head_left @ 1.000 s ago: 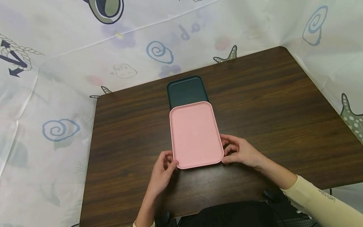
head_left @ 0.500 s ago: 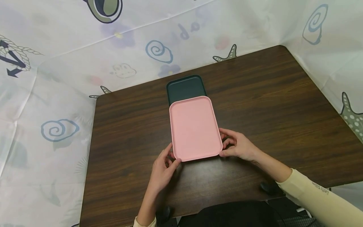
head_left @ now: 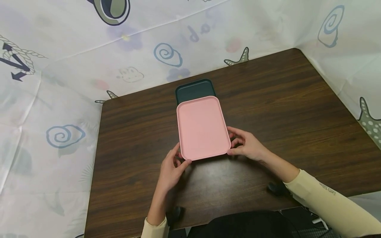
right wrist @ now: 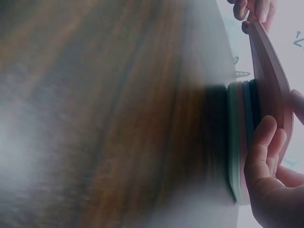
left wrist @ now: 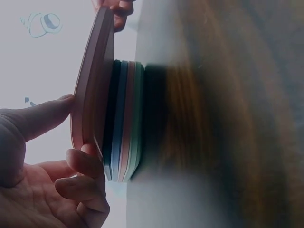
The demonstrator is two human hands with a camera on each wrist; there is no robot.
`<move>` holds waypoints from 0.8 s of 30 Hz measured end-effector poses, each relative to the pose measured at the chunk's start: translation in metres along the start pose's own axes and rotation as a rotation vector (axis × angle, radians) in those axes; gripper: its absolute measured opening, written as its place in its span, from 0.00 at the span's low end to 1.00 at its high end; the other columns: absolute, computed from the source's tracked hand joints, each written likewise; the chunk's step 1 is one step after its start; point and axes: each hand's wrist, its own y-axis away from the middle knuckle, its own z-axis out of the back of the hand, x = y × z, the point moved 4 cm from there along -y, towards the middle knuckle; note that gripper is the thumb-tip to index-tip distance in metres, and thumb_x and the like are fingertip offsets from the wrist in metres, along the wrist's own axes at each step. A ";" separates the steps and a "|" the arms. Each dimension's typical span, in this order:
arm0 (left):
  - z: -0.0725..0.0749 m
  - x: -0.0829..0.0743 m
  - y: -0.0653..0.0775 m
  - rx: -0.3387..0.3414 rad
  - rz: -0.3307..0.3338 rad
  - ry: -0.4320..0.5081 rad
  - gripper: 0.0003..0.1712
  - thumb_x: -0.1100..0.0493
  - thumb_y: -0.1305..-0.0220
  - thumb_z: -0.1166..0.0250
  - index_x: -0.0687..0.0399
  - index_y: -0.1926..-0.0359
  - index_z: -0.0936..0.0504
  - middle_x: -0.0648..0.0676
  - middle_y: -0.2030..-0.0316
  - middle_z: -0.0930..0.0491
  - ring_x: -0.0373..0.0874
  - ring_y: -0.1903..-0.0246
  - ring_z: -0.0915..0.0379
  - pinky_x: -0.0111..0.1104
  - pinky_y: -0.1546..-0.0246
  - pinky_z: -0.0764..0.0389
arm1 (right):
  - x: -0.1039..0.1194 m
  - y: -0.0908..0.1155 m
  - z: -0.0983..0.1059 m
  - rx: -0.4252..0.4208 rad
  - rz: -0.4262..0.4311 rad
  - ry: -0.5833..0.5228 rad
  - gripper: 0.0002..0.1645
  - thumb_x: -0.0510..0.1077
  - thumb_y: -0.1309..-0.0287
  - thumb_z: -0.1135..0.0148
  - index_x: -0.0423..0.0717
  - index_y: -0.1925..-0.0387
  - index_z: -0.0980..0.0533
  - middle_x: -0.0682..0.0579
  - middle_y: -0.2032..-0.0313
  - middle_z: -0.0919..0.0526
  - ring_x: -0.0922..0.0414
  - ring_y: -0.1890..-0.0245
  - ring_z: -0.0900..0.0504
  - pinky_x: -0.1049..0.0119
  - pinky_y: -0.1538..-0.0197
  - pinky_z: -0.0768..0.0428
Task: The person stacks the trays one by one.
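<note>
A pink rectangular tray is held in the air by both hands at its near corners. My left hand grips the near left corner, thumb on the rim and fingers beneath, as the left wrist view also shows. The near right corner is pinched by my right hand. Beyond and below lies a stack of trays topped by a dark green tray, partly hidden by the pink one. Side-on in the left wrist view, the stack has a blue tray, another pink tray and a light green tray.
The stack stands on a dark wooden table near its back edge. A white patterned cloth hangs behind and beside the table. Dark objects sit at the near edge beneath the forearms.
Both hands have carried the pink tray away from the body, toward the back of the table. It now covers more of the dark green tray.
</note>
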 end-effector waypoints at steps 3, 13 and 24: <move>0.001 0.001 -0.006 0.001 0.003 0.008 0.42 0.59 0.42 0.27 0.59 0.29 0.35 0.56 0.60 0.26 0.43 0.76 0.33 0.28 0.78 0.32 | 0.000 -0.005 0.001 -0.004 -0.003 0.005 0.53 0.30 0.52 0.26 0.35 0.27 0.44 0.36 0.47 0.30 0.55 0.65 0.20 0.67 0.68 0.21; 0.003 0.003 -0.025 0.004 0.005 -0.003 0.44 0.58 0.42 0.27 0.62 0.28 0.37 0.57 0.60 0.26 0.44 0.75 0.33 0.28 0.77 0.32 | 0.001 -0.021 0.008 -0.009 0.008 0.014 0.54 0.29 0.53 0.26 0.35 0.27 0.44 0.36 0.47 0.30 0.55 0.65 0.20 0.67 0.68 0.21; 0.005 0.005 -0.043 -0.002 0.020 -0.006 0.43 0.57 0.41 0.27 0.59 0.28 0.36 0.57 0.61 0.25 0.43 0.75 0.33 0.29 0.77 0.32 | 0.002 -0.038 0.015 -0.023 -0.008 0.034 0.53 0.29 0.53 0.26 0.36 0.27 0.43 0.36 0.48 0.30 0.57 0.65 0.21 0.70 0.67 0.23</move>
